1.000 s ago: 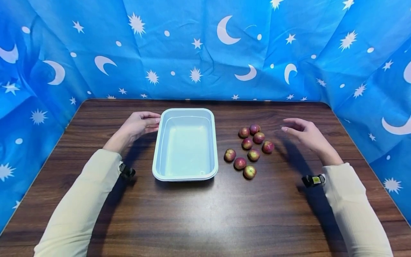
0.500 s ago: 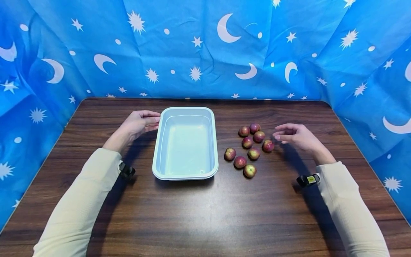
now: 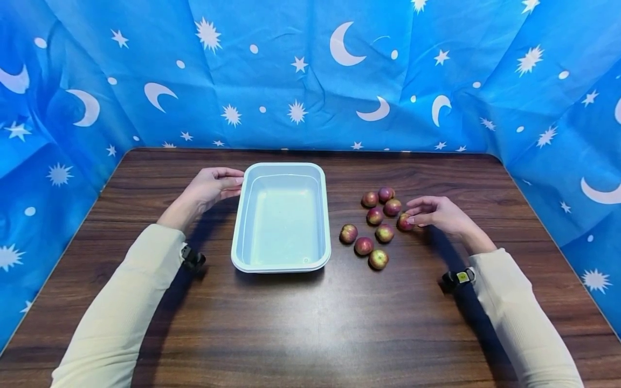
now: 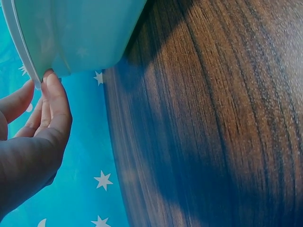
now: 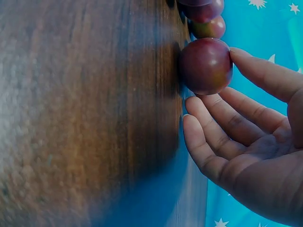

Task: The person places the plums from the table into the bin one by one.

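Note:
The left hand [image 3: 206,188] pinches the far left rim of a pale plastic tub [image 3: 281,268], thumb on one side and fingertips under the lip in the left wrist view. At the right edge of a loose group of plums, the right hand [image 3: 443,215] has thumb and fingertips around a red plum [image 3: 405,222]. In the right wrist view this plum [image 5: 206,66] sits on the table between the thumb tip and the other fingers, partly hiding their tips.
Several more red and yellow-green plums [image 3: 374,216] lie on the dark wood table [image 3: 291,334] between the tub and the right hand. A blue curtain [image 3: 310,81] with moons and stars hangs behind the table. Both wrists carry small black cameras [image 3: 456,279].
The right hand has moved left and down to the rightmost plum, its fingers closing around it. The left hand stays on the tub's rim, and the tub has not moved.

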`<state>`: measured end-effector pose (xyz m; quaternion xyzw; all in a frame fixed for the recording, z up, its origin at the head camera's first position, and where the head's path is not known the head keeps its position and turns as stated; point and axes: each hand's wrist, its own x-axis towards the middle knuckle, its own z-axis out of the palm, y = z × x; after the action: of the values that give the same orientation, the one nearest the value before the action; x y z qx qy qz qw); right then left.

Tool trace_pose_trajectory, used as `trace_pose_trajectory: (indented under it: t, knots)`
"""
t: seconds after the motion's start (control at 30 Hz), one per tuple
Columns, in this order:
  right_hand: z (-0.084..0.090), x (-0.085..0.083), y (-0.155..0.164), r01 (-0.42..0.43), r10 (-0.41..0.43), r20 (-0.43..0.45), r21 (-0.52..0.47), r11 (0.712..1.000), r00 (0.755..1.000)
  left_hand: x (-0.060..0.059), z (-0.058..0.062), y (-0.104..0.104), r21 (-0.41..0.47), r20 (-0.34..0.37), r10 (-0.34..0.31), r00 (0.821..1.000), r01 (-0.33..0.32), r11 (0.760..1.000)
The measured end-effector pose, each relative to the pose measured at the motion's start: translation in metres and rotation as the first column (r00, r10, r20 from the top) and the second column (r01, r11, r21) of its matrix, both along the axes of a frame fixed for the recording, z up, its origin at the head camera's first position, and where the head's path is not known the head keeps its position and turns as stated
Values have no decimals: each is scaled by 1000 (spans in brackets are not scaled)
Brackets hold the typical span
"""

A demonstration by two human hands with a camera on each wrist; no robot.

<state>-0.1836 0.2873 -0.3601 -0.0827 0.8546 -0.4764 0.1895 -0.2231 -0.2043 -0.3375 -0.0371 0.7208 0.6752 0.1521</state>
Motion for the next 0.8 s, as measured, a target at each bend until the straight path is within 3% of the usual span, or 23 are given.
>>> trace_pose_trajectory:
  t: [0.2, 0.23, 0.33, 0.43, 0.5, 0.8]
  knots:
    - [0, 3, 0, 16, -15, -9, 42, 999, 1000, 0, -1, 2, -19, -31, -12, 999, 12, 1000]
    - [1, 3, 0, 17, -17, -12, 52, 998, 1000, -5, -9, -3, 31, -34, -32, 999, 33, 999]
    - [1, 3, 1, 20, -19, -16, 65, 998, 1000, -4, -10, -3, 35, -42, -37, 998, 39, 999]
    - [2, 3, 1, 25, -24, -13, 64, 998, 1000, -4, -10, -3, 40, -31, -23, 999, 24, 999]
    - [4, 2, 1, 30, -29, -8, 58, 998, 1000, 0, -1, 3, -11, -23, 0, 1000, 0, 1000]
    - [19, -3, 4, 39, -38, -14, 81, 996, 999, 0, -3, 1, -7, -21, 12, 1000, -12, 1000]
